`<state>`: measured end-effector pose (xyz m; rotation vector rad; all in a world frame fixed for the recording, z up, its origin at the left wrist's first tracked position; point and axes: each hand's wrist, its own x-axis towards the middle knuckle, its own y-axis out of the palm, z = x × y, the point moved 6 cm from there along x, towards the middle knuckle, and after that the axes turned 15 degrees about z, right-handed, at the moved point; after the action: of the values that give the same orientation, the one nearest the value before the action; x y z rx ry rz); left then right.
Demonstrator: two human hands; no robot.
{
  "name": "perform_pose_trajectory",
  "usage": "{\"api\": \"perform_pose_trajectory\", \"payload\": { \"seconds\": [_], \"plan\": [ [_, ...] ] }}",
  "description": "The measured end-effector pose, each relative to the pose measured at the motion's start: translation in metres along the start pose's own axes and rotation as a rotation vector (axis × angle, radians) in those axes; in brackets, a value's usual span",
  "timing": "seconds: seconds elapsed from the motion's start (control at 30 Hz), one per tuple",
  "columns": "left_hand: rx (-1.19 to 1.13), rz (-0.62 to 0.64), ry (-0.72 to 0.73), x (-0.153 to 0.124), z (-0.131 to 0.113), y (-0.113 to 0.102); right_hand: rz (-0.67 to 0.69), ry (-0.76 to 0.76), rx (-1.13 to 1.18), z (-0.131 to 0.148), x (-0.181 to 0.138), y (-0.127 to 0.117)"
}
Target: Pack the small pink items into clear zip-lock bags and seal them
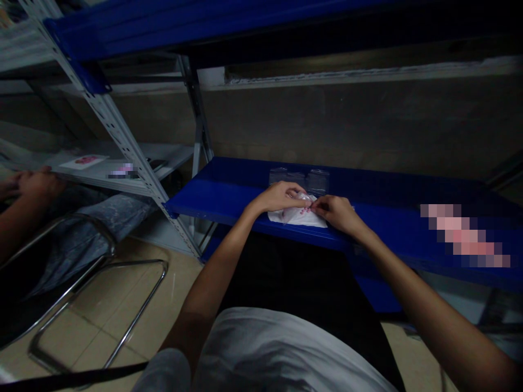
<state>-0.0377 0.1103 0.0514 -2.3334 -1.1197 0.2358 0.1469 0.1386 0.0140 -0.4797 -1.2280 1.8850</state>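
A small white packet with pink print [297,216] lies on the blue shelf [229,198] in front of me. My left hand [279,197] rests on its upper left part, fingers curled and pinched on the packet's top edge. My right hand [337,213] pinches the same edge from the right, fingertips meeting the left hand's near the middle. Just behind the hands, several small clear plastic bags [300,178] lie flat on the shelf.
Another person sits at the left on a metal-frame chair [102,267], their hands [28,184] near a grey shelf [122,169] holding a pink-printed card [85,160]. A perforated grey upright [134,158] divides the two shelves. A blue beam [163,27] runs overhead.
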Motion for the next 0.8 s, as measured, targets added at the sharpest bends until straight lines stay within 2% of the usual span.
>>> {"api": "perform_pose_trajectory", "payload": {
  "seconds": [0.1,0.17,0.27,0.33,0.57,0.8],
  "plan": [
    [0.005,0.015,-0.003,0.000,0.000,0.002,-0.028,0.026,0.087,-0.001,-0.002,-0.006],
    [0.015,0.036,-0.006,0.000,0.000,0.004,-0.089,0.048,0.231,0.000,-0.005,-0.013],
    [0.011,0.064,-0.014,0.000,0.000,0.008,-0.157,0.028,0.471,0.012,-0.009,-0.024],
    [-0.009,0.080,-0.014,0.001,-0.001,0.010,-0.142,0.000,0.560,0.023,-0.011,-0.028],
    [-0.047,0.103,0.020,0.002,-0.003,0.015,0.010,-0.008,0.628,0.041,-0.013,-0.022],
    [-0.113,0.098,0.016,0.002,-0.002,0.013,-0.079,-0.034,0.614,0.027,-0.009,-0.022]
  ]
}}
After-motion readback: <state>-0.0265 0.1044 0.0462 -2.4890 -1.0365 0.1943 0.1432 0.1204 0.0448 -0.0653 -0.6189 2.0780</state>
